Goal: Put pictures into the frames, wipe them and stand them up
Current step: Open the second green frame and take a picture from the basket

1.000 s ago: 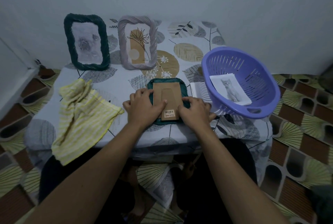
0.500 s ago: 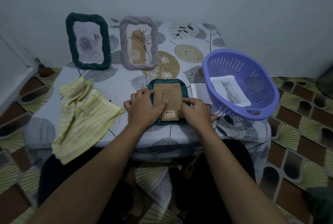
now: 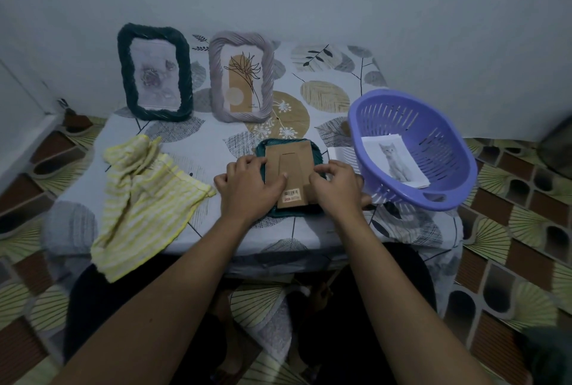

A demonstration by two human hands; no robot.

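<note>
The dark green picture frame (image 3: 296,162) with a brown cardboard back is lying face down near the front of the leaf-patterned table (image 3: 213,140). The left hand (image 3: 247,189) is gripping its left side with curled fingers. The right hand (image 3: 335,186) is pinching its right edge.

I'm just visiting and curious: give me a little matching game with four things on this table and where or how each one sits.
1. cat picture
2. yellow striped cloth
3. dark green frame
4. cardboard-backed frame

A. standing upright at the back
B. inside the purple basket
C. face down, held by left hand and right hand
D. lying rumpled on the left

Pairs: 1-B, 2-D, 3-A, 4-C.
</note>
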